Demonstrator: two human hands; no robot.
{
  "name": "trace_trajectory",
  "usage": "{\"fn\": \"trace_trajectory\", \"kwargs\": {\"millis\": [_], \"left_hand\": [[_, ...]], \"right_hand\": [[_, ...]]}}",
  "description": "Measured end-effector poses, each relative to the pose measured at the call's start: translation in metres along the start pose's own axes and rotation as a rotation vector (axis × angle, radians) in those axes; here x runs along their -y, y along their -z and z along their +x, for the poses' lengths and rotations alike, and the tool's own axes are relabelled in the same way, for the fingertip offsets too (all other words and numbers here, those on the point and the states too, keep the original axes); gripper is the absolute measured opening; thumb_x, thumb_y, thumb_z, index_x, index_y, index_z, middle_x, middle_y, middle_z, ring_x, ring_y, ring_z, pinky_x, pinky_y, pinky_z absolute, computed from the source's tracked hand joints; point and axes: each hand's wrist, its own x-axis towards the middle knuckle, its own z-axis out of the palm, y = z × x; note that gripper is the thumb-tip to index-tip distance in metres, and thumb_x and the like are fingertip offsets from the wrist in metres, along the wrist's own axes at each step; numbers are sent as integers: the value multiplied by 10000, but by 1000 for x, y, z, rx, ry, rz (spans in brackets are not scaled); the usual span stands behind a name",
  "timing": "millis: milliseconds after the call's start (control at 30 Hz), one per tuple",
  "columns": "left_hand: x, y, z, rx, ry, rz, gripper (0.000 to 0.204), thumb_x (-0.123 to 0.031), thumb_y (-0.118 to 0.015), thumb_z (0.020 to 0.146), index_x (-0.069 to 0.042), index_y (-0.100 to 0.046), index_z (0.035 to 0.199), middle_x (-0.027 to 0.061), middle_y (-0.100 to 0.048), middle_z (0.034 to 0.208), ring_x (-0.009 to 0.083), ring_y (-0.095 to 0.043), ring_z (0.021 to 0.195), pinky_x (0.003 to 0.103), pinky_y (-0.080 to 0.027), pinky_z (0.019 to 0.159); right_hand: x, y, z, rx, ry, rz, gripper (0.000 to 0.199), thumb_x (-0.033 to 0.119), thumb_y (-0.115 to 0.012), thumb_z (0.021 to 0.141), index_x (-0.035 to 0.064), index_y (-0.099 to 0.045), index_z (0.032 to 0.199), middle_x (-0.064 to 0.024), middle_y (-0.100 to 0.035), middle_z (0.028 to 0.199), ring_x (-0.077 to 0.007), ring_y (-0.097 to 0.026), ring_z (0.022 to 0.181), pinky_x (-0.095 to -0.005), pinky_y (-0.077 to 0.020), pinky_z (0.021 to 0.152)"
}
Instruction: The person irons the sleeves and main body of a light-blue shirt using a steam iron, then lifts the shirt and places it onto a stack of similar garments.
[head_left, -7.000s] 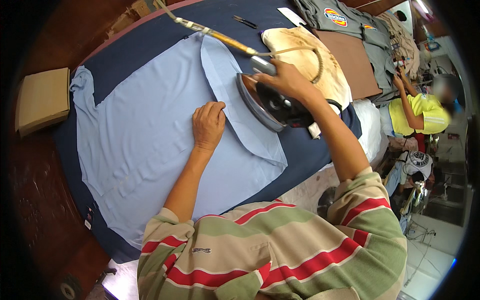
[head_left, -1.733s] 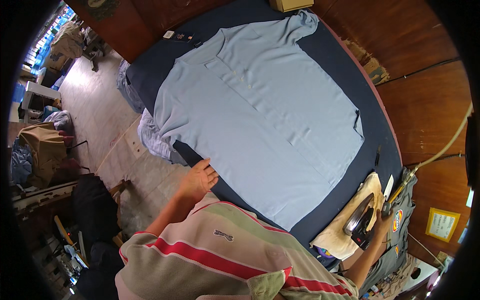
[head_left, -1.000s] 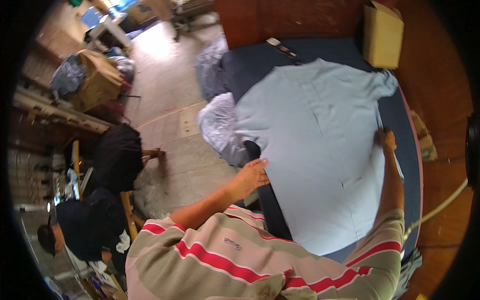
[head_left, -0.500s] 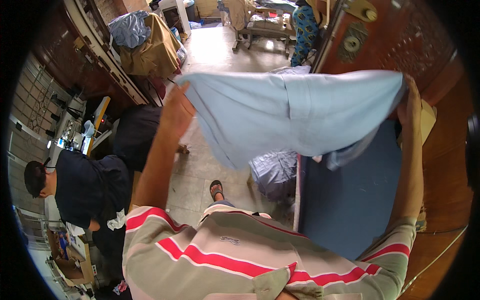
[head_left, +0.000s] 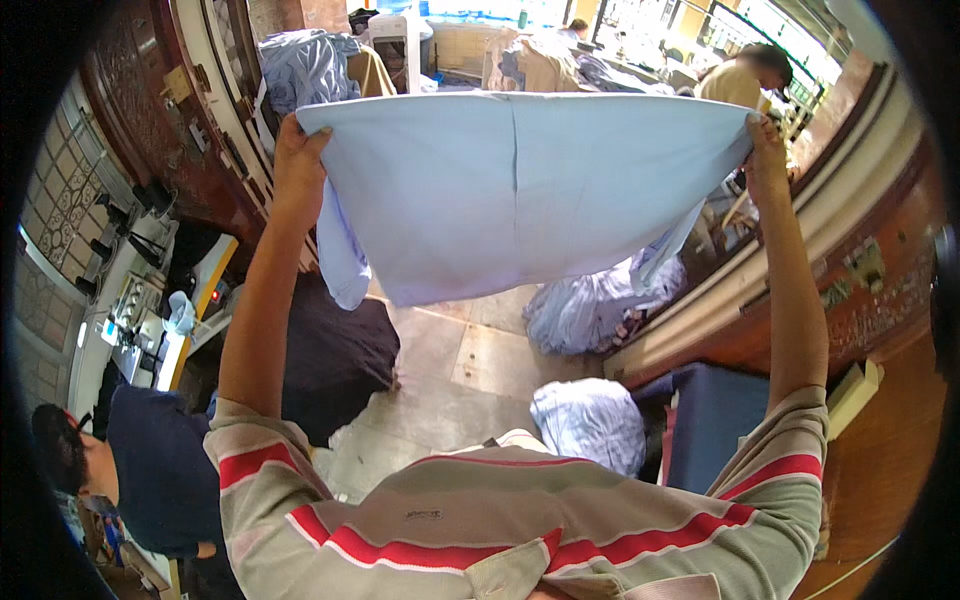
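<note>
A light blue shirt (head_left: 540,190) hangs spread in front of me, held up at arm's length. My left hand (head_left: 300,145) is closed on its upper left corner, and my right hand (head_left: 767,150) pinches the upper right corner. The top edge runs nearly straight between my hands, with a vertical crease or seam down the middle. Sleeve-like parts dangle at both sides, partly behind the main panel. The lower edge hangs free above the floor.
A blue-topped table (head_left: 715,425) stands at right, beside a pale blue cloth bundle (head_left: 590,422). Farther off lies another cloth heap (head_left: 590,310). Dark cloth (head_left: 335,360) and a seated person (head_left: 160,460) are at left, near a sewing machine (head_left: 135,310). A doorway frames the far room.
The shirt has gone from sagging and blurred to spread out and taut along the top. Both hands have risen with it. My view has shifted toward the doorway, leaving less of the blue table visible.
</note>
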Motion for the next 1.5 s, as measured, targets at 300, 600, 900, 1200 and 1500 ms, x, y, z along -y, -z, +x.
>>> {"fn": "trace_trajectory", "kwargs": {"millis": [300,600,900,1200,1500], "left_hand": [[114,60,92,-66,-98,670,446,48,-512,846,-21,-479,1284,104,-576,1210,175,-562,1056,274,-419,905],[179,2,188,-68,139,1188,316,43,-503,865,15,-571,1172,152,-640,1098,229,-621,998,321,-458,866],[198,12,299,-262,-118,1562,230,54,-569,803,-52,-612,1003,165,-654,914,328,-642,849,385,-490,707],[255,34,372,-91,6,845,50,-21,-527,903,-14,-573,920,39,-625,743,79,-565,660,232,-447,611],[234,26,462,-311,-89,571,138,-102,-536,921,-33,-543,1040,-1,-603,765,23,-430,437,167,-351,415]], "right_hand": [[-160,-98,114,277,-144,-205,349,190,-528,935,128,-538,1279,69,-554,882,-25,-481,713,-207,-431,625],[-314,-130,289,540,-52,-452,317,43,-554,857,93,-622,1162,-33,-656,1022,-120,-579,816,-274,-479,750],[-437,-258,485,418,240,-1015,245,99,-669,723,19,-647,955,-144,-655,859,-309,-616,755,-380,-493,737],[-484,-348,598,480,105,-390,156,141,-506,914,113,-555,1059,16,-551,741,-27,-454,501,-182,-354,415],[-498,-530,845,421,511,-43,397,248,-537,911,25,-489,1236,-24,-574,906,-89,-531,764,-245,-446,699]]}}
